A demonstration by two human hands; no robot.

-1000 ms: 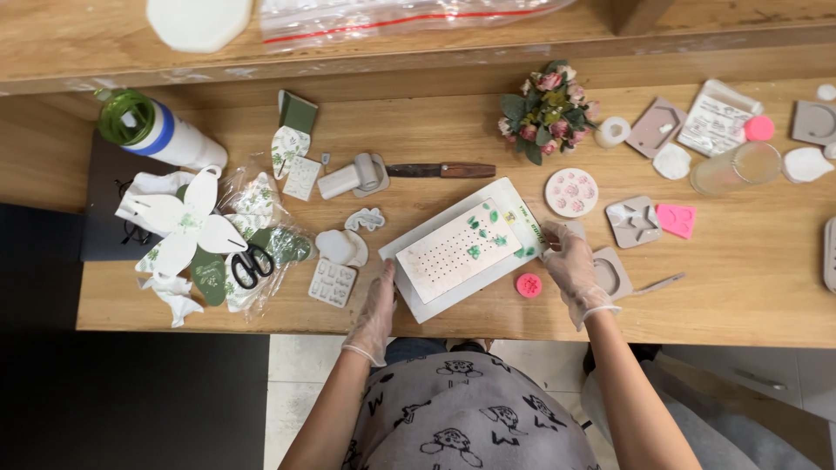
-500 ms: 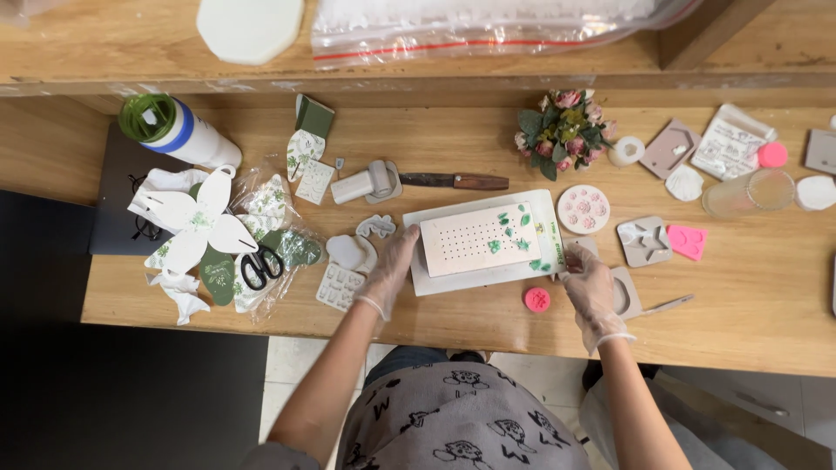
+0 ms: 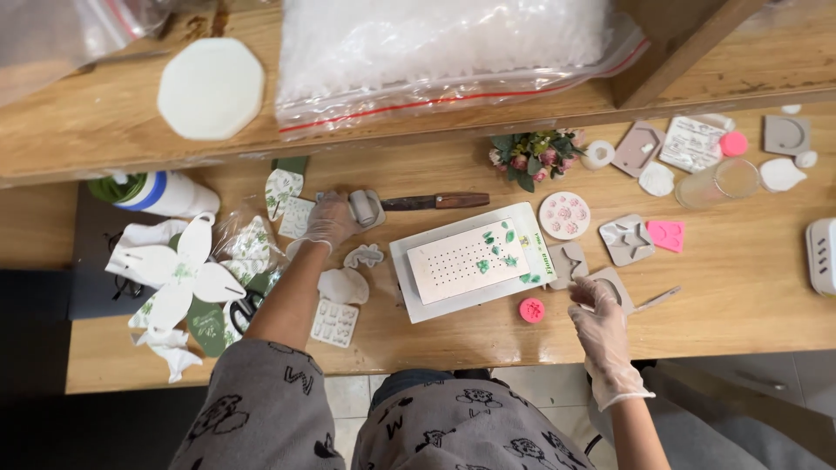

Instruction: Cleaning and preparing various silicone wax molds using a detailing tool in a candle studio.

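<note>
Here the left hand (image 3: 331,222) grips a grey roller (image 3: 364,207); the right hand (image 3: 596,313) (loosely curled) rests on a mould (image 3: 615,280).

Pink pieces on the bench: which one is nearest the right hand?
The round pink piece near the front edge, just left of the gloved right hand. The square pink piece and the small round pink one lie farther back.

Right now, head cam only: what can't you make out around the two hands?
- Left hand: covers part of the small grey roller; grip unclear.
- Right hand: hides part of the grey mould; whether it holds anything is unclear.
- Scissors: mostly hidden by the left sleeve.
- White device: cut off by the right edge.
- Pink stamp: pattern too small.
</note>
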